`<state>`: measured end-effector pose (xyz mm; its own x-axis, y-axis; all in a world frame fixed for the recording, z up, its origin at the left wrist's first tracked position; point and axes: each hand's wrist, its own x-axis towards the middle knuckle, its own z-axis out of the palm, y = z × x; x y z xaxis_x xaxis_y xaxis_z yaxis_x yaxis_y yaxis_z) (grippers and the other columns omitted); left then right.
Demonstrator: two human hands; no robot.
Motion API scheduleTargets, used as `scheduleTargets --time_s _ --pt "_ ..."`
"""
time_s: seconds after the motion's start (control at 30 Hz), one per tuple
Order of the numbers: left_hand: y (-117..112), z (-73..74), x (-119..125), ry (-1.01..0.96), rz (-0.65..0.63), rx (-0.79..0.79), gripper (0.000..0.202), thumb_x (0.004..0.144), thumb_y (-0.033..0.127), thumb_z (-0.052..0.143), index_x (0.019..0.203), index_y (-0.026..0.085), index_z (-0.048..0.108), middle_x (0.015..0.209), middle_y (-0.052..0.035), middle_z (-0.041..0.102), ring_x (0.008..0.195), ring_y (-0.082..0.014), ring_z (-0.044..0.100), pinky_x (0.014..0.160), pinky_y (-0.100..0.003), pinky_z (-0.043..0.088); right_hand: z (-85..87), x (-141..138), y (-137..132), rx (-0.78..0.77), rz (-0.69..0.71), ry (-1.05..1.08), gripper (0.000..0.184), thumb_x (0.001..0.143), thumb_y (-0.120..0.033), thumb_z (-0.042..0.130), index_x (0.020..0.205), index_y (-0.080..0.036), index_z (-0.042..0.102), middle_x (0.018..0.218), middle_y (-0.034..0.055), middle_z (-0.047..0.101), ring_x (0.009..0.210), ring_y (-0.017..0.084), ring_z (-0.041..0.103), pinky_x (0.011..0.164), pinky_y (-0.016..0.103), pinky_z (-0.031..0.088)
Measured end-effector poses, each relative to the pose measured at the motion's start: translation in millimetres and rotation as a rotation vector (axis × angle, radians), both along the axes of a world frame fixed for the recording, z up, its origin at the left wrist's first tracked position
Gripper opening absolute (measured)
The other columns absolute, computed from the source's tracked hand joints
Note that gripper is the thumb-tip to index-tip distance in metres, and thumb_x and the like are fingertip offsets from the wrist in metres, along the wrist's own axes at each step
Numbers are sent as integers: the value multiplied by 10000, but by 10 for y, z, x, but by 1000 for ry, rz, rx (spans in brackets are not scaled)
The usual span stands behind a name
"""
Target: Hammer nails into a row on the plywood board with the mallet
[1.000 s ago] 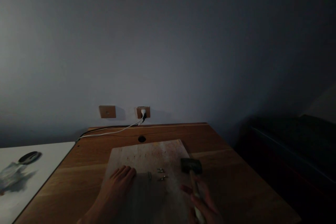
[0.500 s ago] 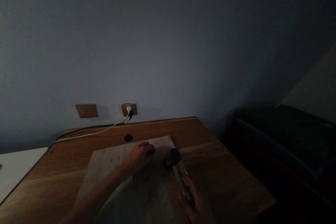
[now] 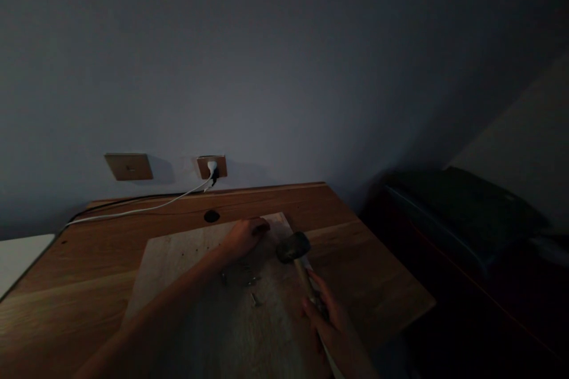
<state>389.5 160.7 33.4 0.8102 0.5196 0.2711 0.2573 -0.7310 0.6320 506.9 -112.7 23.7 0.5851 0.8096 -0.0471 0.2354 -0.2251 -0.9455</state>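
Observation:
A rubber mallet [image 3: 293,247] with a dark, thick head and a pale handle is in my right hand [image 3: 332,321], whose fingers wrap round the handle. The mallet head hovers over the right edge of a pale wooden board [image 3: 240,340]. My left hand [image 3: 244,238] rests at the far part of the board, left of the mallet head, with its fingers curled together. Whatever those fingers pinch is hidden in the gloom. Several small metal pieces, which look like screws or nails [image 3: 255,299], lie on the board nearer to me.
The board lies on a wooden desk [image 3: 355,272] against a wall. A socket [image 3: 211,166] with plugs feeds a white cable [image 3: 146,209] and a black one along the desk's back edge. A round cable hole [image 3: 211,216] sits behind the board. A white surface [image 3: 24,257] stands at left.
The view has shifted, so the desk sits higher and further left. My left hand has moved toward the board's far right corner. The mallet stays in my right hand, its head turned slightly.

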Motion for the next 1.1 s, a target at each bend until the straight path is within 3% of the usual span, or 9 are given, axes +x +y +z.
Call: scheduleTargets --time_s 0.07,0.17,0.3,0.47,0.6,0.7,0.83,0.97,1.1 --pt "13 -2 42 7 -22 -17 317 822 39 560 1025 173 764 1041 -76 775 948 -221 712 895 -327 531 -28 -2 0 -48 16 51 654 890 -597 630 1449 -269 550 1098 100 734 819 237 716 697 344 589" --pt "27 -33 78 -5 -31 -19 301 827 52 576 1026 180 762 1043 -67 775 950 -215 710 895 -324 531 -97 11 -11 -109 28 112 715 882 -638 606 1463 -230 525 886 72 727 476 150 574 440 275 468" --pt "28 -86 81 -17 -26 17 303 836 61 576 1041 193 756 1062 -56 765 959 -204 701 905 -324 530 -114 39 -14 -134 23 129 742 852 -667 631 1420 -197 551 856 55 711 460 116 529 418 237 410" --pt "16 -86 78 11 -30 33 271 880 89 571 1045 196 756 1070 -64 753 988 -214 693 919 -315 519 94 15 227 -102 20 319 752 780 -616 700 1372 -177 553 684 -43 598 368 79 397 350 223 336" --pt "11 -70 72 40 -39 58 245 885 110 586 1037 205 753 1054 -64 745 1001 -217 686 926 -314 511 322 26 639 -17 -27 335 499 759 -518 705 1129 -196 613 508 -104 449 378 88 373 361 197 330" --pt "11 -74 66 24 -73 55 246 898 112 564 1044 202 740 1049 -65 742 994 -210 685 917 -305 510 405 60 913 71 28 395 359 691 -442 719 935 -219 579 541 -89 487 424 81 415 378 175 313" --pt "1 -92 76 7 -55 35 276 868 86 572 1079 204 706 1064 -61 743 992 -219 691 900 -314 509 326 58 1059 107 23 451 346 645 -385 707 918 -226 567 573 -86 491 434 81 417 363 174 299" --pt "-27 -110 104 23 5 -18 397 804 61 602 1176 195 629 1047 -58 745 961 -215 699 850 -299 517 225 37 1020 116 55 485 501 630 -372 751 1082 -211 607 725 -51 561 475 79 450 363 182 326" --pt "-32 -141 115 35 29 -25 356 787 66 617 1119 193 605 1049 -67 736 963 -214 694 848 -295 514 245 21 942 160 81 508 764 653 -360 780 1373 -233 557 897 -7 614 523 89 487 384 202 378"
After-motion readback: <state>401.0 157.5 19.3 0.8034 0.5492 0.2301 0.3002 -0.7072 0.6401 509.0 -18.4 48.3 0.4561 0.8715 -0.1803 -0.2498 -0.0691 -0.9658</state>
